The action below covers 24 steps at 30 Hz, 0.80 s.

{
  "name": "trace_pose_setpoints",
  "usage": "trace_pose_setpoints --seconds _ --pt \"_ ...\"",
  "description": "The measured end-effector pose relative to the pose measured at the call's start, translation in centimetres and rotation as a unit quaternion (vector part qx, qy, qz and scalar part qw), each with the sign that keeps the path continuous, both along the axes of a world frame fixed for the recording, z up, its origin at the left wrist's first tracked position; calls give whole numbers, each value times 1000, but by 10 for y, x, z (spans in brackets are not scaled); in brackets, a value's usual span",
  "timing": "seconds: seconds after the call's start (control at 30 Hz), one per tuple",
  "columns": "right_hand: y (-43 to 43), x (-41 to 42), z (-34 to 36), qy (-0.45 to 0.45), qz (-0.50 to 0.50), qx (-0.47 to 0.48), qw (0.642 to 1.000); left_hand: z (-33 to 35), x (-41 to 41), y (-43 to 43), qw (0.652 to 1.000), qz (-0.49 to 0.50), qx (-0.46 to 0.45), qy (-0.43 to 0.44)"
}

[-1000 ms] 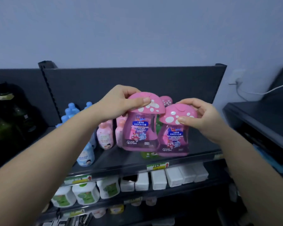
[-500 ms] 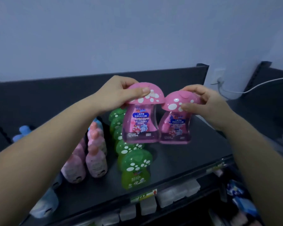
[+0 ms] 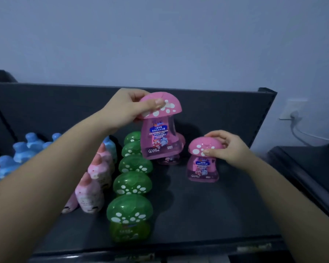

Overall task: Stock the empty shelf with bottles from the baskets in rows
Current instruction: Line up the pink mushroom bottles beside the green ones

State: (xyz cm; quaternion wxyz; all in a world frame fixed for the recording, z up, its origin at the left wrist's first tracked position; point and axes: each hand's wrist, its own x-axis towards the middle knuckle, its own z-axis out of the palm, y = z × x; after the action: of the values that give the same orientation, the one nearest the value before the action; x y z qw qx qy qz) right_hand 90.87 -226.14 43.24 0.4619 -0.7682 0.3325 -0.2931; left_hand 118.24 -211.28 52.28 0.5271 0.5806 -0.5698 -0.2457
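- Pink mushroom-cap bottle (image 3: 160,138), clear body, label reading "270ml", held upright in the air above the back part of the shelf (image 3: 207,209).
- Left hand (image 3: 128,109) grips it by the cap: thumb across the cap's front, fingers curled over the top.
- Second pink bottle (image 3: 202,166), same type, sits lower and to the right, apart from the first. Its base is at the shelf surface; contact not certain.
- Right hand (image 3: 231,147) pinches that cap, thumb in front, fingers wrapped over the top.
- Third pink bottle (image 3: 169,160) stands behind the raised one, mostly hidden.
- Green bottles (image 3: 132,184), same mushroom shape, five visible in single file running front to back, left of the pink ones.
- Pale pink bottles (image 3: 95,179) in a row just left of the green.
- Blue bottles (image 3: 23,154) further left, partly behind the left forearm.
- Wall socket (image 3: 292,113) with plug and cable, far right.
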Motion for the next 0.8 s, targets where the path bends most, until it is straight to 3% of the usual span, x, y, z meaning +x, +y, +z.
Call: trace_pose_setpoints --seconds 0.37,0.5,0.6,0.8 --pt "-36 46 -76 24 99 22 995 -14 1 -25 996 78 2 53" --pt "-45 47 -76 88 115 -79 986 -6 3 -30 994 95 -1 52" --pt "-47 56 -72 168 112 -199 959 -2 13 -31 992 111 -8 58" --pt "-44 54 -73 205 129 -233 942 -1 13 -37 994 104 6 43"
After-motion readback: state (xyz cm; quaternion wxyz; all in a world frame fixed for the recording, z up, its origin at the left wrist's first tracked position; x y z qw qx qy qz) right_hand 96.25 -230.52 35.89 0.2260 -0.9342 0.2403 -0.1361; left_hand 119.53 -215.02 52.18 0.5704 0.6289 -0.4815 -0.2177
